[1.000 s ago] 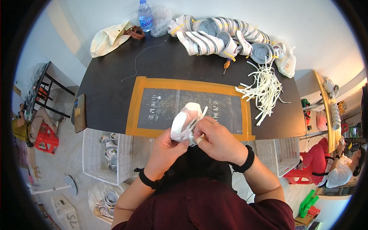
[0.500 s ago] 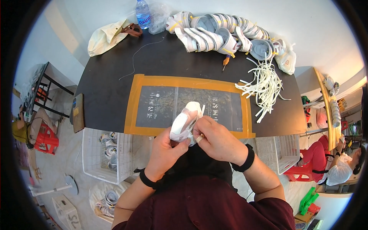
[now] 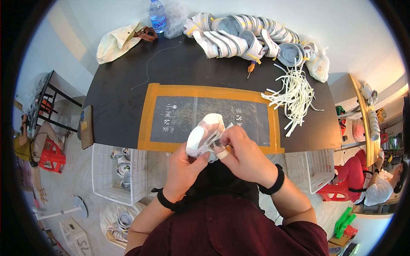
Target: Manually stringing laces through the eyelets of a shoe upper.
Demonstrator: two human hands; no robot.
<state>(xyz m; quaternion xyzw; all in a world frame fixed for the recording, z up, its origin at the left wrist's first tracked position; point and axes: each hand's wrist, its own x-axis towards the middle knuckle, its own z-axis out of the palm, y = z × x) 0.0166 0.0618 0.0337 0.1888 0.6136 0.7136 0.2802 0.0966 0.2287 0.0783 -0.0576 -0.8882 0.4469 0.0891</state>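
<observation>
Fingers of the right hand (image 3: 243,154) pinch at the opening of a white shoe (image 3: 204,135), apparently working a lace or strip (too small to tell which), while the left hand (image 3: 184,164) cups it from below. The shoe hangs above the near edge of the orange-bordered mat (image 3: 147,123) on the black table (image 3: 115,98). With only 2 hands and no rest beneath, a slipping grip could drop it off the table toward the white crate (image 3: 102,170). Loose white strips (image 3: 294,96) lie well apart, awkward to reach.
</observation>
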